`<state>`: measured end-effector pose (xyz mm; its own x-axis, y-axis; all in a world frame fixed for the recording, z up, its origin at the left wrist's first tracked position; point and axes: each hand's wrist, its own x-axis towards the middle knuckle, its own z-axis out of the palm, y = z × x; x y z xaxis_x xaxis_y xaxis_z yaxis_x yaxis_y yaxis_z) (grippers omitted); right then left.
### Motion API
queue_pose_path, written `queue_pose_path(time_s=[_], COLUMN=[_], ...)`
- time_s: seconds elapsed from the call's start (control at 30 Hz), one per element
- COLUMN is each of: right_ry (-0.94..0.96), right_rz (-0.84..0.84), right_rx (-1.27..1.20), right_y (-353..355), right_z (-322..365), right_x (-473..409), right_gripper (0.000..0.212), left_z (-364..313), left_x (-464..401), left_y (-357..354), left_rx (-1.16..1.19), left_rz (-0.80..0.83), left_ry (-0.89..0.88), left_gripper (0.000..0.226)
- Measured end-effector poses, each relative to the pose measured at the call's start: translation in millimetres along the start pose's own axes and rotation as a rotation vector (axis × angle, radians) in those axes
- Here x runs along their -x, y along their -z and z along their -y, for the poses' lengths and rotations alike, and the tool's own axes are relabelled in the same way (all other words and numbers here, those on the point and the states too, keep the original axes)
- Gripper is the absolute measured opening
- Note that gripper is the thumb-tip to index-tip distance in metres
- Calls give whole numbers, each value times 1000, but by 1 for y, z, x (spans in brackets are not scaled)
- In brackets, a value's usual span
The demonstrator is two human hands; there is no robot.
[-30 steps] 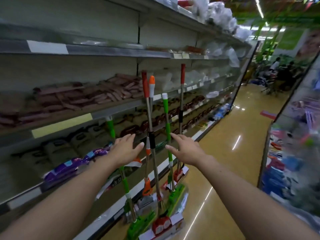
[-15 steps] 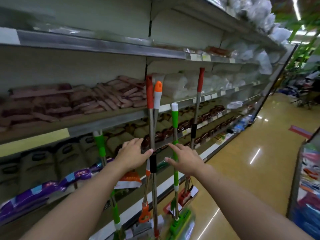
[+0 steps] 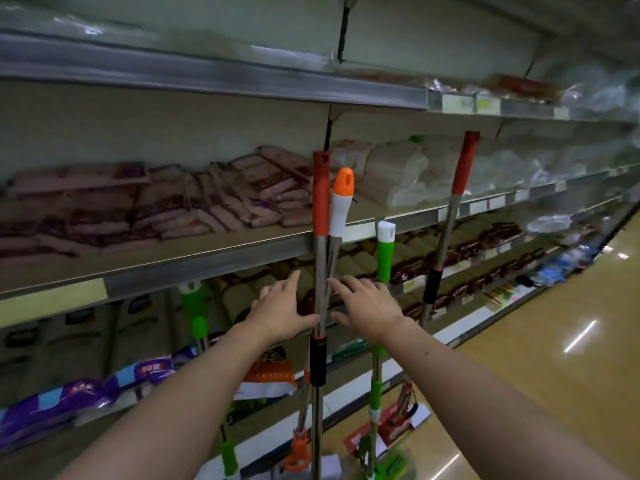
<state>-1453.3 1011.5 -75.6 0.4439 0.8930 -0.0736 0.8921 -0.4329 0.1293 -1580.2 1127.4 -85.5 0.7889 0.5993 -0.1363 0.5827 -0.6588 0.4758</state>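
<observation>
Several mops lean upright against a store shelf. A red-handled mop [image 3: 320, 202] with a steel pole and a black collar stands in the middle. Beside it leans an orange-and-white-handled mop [image 3: 341, 199]. My left hand [image 3: 277, 311] is just left of the steel pole, fingers straight, thumb touching the pole. My right hand [image 3: 369, 306] is just right of the pole, fingers spread and straight, holding nothing. A green-handled mop [image 3: 385, 251] rises behind my right hand.
Another red-handled mop [image 3: 462, 168] leans further right, and a second green-handled mop [image 3: 195, 306] stands left. The shelf edge [image 3: 207, 261] carries pink packets above and brown packs below. Purple packages [image 3: 86, 393] lie lower left. The yellow aisle floor [image 3: 554, 358] stretches right.
Both hands have closed in on the red-handled mop's pole from either side. The view has moved closer to the shelf and tilted up.
</observation>
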Motion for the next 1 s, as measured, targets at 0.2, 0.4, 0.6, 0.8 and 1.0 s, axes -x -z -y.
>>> queue_pose_path(time_s=[0.2, 0.4, 0.6, 0.8, 1.0], right_ry=[57, 109, 154, 74, 119], right_rz=[-36, -19, 26, 80, 46], right_rx=[-175, -579, -745, -1254, -1261], right_y=[-10, -21, -20, -22, -21], right_z=[-23, -28, -32, -33, -28], right_x=[-28, -41, -45, -49, -46], right_gripper=[72, 81, 83, 76, 49], left_z=[-18, -39, -46, -41, -46], left_x=[-26, -42, -45, -45, -36], left_y=[-23, -34, -40, -50, -56], left_rx=[298, 526, 573, 576, 659], left_rz=[-11, -79, -128, -136, -192], left_ry=[115, 116, 121, 205, 188], left_gripper=[110, 99, 87, 88, 57])
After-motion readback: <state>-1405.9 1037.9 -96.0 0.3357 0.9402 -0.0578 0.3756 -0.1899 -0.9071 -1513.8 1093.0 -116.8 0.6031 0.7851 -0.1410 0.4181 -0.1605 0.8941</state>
